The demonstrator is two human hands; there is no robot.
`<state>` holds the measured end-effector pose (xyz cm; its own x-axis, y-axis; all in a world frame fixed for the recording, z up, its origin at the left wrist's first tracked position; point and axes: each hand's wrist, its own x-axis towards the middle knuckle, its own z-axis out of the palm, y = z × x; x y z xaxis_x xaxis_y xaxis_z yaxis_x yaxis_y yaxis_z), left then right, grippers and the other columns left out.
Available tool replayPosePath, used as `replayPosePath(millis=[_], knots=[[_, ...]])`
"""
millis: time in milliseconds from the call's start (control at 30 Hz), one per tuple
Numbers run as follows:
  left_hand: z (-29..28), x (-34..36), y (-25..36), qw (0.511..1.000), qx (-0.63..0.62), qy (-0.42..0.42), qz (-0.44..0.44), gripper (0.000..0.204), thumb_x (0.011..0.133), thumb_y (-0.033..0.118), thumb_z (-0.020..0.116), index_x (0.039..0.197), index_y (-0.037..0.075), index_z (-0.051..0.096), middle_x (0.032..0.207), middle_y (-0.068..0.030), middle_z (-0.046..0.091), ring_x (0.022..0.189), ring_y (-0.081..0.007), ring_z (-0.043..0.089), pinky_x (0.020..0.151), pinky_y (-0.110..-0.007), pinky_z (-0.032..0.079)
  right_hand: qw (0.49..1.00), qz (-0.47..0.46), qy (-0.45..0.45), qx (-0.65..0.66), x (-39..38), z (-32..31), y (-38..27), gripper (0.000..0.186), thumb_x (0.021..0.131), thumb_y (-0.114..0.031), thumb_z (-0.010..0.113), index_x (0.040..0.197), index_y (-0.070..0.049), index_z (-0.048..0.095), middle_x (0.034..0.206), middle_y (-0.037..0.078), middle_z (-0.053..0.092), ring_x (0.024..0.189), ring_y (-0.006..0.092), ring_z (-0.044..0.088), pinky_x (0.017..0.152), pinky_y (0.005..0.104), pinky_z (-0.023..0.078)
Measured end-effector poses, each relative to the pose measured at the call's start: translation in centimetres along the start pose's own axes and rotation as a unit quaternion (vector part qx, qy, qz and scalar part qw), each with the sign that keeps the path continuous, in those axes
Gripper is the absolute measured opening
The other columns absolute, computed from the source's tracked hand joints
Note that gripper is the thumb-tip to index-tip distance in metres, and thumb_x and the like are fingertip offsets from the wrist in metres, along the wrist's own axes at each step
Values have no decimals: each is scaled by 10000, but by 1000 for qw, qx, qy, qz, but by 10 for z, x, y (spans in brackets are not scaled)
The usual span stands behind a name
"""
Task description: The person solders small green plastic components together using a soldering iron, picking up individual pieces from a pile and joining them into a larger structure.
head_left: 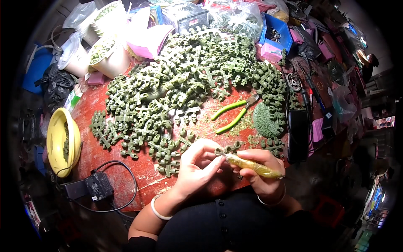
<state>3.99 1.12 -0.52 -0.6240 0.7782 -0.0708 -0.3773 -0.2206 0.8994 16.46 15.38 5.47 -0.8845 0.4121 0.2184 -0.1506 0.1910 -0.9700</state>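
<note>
My left hand (197, 172) pinches a small olive-green plastic part (231, 148) near the front middle of the red table. My right hand (266, 180) grips a slim tool wrapped in yellow, crinkled material (254, 166), its tip at that part. A large heap of similar green moulded parts (180, 71) spreads beyond both hands, with some loose clusters (163, 153) just left of my left hand. Cutters with lime-green handles (226, 130) lie open beyond my hands among green trimmings, beside a round green textured pad (264, 119).
A yellow basin (54, 138) and a black adapter with cable (96, 187) sit at the left of the red table (126, 187). White buckets (109, 61), pink pads and a blue bin (268, 29) line the back. A black phone (297, 134) lies right. A person (365, 63) is at far right.
</note>
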Motion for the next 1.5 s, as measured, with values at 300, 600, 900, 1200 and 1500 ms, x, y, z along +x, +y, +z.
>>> replayPosePath(millis=[300, 600, 900, 1200, 1500], knots=[[0, -2, -7, 997, 77, 16, 14, 158, 908, -39, 706, 1035, -1, 621, 999, -16, 573, 793, -29, 639, 615, -153, 505, 987, -109, -47, -108, 14, -12, 8, 304, 805, 41, 781, 1098, -37, 753, 863, 84, 703, 737, 188, 660, 643, 300, 519], [-1, 0, -4, 988, 152, 5, 25, 138, 901, -14, 730, 1000, -3, 635, 952, -1, 587, 778, -11, 619, 606, -143, 479, 980, -100, -53, -163, 12, -16, 4, 324, 787, 32, 789, 1100, -39, 752, 853, 83, 701, 721, 190, 636, 635, 301, 509], [1, -2, -3, 998, 60, 21, -6, 145, 903, -34, 715, 1012, -7, 624, 955, -14, 591, 833, -57, 678, 642, -165, 526, 980, -90, -22, -175, 8, -9, -1, 234, 833, 3, 778, 1061, 5, 727, 898, 126, 723, 673, 194, 632, 605, 304, 503], [1, 0, -4, 994, 108, 18, 23, 132, 898, -41, 716, 993, -18, 627, 969, -28, 602, 817, -58, 676, 644, -166, 532, 990, -37, -24, -133, 6, -7, -5, 194, 862, -5, 752, 1051, 12, 711, 915, 152, 723, 746, 202, 708, 657, 288, 535], [1, 1, -4, 987, 149, 16, 64, 132, 885, -24, 732, 983, -10, 645, 965, -31, 610, 788, -44, 658, 624, -171, 523, 977, -91, -16, -193, 7, -7, 0, 179, 877, -1, 738, 1050, 29, 706, 933, 147, 727, 763, 194, 719, 681, 280, 549]])
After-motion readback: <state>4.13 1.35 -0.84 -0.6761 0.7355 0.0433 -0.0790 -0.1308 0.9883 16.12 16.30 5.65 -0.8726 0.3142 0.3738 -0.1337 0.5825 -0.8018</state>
